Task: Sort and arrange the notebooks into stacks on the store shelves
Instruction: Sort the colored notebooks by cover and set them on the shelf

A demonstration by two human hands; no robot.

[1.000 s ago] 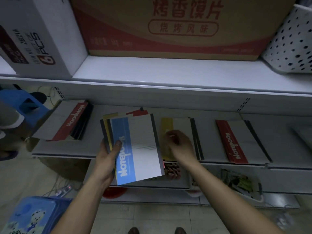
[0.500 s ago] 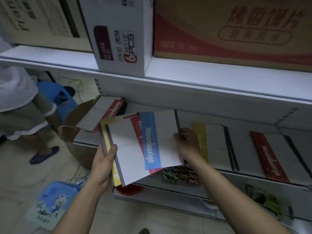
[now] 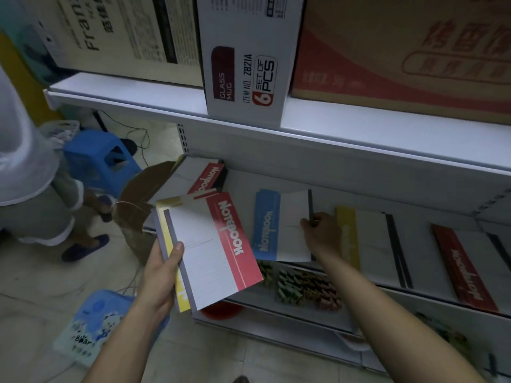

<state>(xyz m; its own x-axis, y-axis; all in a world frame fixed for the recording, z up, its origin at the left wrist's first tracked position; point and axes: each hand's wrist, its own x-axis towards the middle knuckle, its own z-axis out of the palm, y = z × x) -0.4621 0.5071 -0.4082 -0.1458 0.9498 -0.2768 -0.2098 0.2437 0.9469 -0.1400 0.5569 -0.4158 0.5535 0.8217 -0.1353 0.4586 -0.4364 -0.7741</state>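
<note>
Blue notebook (image 3: 279, 225): over the shelf (image 3: 276, 181), just left of the yellow stack (image 3: 365, 244).
Right hand (image 3: 322, 234): you pinch its right edge; lay it flat, spine parallel to its neighbour.
Left hand (image 3: 161, 275): curled round the red-topped bundle (image 3: 213, 244); keep it level.

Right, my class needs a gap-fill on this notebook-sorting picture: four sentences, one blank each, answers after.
The right hand holds a notebook whose band is ____.
The top notebook in the left hand has a ____ band.
The shelf stack just right of the right hand has a ____ band.
The white box above is labelled glass ____.
Answers: blue; red; yellow; mug.
</note>
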